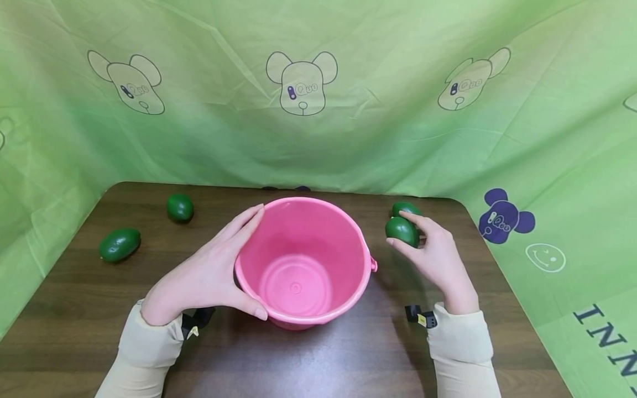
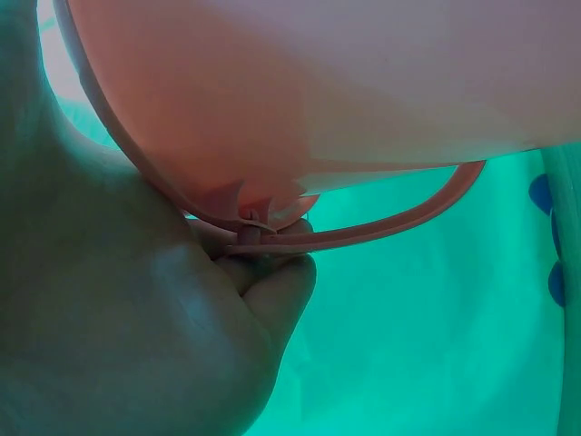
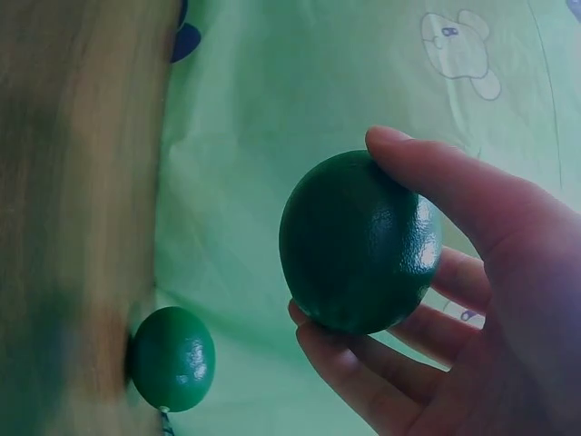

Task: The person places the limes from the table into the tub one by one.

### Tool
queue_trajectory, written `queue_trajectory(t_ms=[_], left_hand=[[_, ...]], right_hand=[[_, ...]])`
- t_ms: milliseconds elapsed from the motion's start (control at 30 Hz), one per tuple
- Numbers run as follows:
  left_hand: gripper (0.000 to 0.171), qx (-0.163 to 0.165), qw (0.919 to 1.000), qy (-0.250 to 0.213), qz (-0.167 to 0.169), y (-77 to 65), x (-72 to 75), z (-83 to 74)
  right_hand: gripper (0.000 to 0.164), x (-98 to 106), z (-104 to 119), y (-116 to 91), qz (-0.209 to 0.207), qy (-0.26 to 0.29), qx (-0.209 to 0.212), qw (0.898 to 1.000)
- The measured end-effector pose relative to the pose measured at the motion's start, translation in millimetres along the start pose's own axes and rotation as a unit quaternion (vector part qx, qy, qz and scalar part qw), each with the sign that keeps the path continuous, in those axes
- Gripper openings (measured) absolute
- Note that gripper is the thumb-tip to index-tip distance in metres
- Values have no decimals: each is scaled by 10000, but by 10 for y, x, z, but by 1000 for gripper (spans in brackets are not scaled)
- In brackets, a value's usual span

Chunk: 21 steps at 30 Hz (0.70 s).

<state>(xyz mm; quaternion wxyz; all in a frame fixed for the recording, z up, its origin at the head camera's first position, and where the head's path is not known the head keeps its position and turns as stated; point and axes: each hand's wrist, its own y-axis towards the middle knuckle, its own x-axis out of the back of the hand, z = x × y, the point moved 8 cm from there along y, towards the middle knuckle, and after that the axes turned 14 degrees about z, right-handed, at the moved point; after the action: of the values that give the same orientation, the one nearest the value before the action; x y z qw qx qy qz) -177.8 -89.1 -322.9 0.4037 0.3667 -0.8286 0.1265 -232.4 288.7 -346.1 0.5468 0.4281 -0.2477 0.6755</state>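
Observation:
A pink plastic bucket stands upright on the table, its mouth toward the head camera and nothing inside. My left hand grips its left side, thumb at the near rim and fingers along the far left rim. In the left wrist view the bucket's handle hangs beside those fingers. To the right of the bucket, my right hand holds a glossy dark green avocado between thumb and fingers, raised off the table. Behind it a second avocado lies on the table, partly hidden in the head view.
Two more avocados, one nearer and one farther back, lie on the left of the brown wooden table. A green printed cloth hangs behind the table and along its sides.

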Motion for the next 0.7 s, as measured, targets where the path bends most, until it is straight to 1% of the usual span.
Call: queue_trajectory(t_ms=[200, 700], left_hand=[[148, 5, 10000, 26, -7, 3, 4, -1], [148, 39, 10000, 15, 25, 3, 5, -5]], right_hand=[[63, 59, 72, -17, -118, -27, 93, 9999], [63, 215, 247, -99, -613, 7, 291, 9977]])
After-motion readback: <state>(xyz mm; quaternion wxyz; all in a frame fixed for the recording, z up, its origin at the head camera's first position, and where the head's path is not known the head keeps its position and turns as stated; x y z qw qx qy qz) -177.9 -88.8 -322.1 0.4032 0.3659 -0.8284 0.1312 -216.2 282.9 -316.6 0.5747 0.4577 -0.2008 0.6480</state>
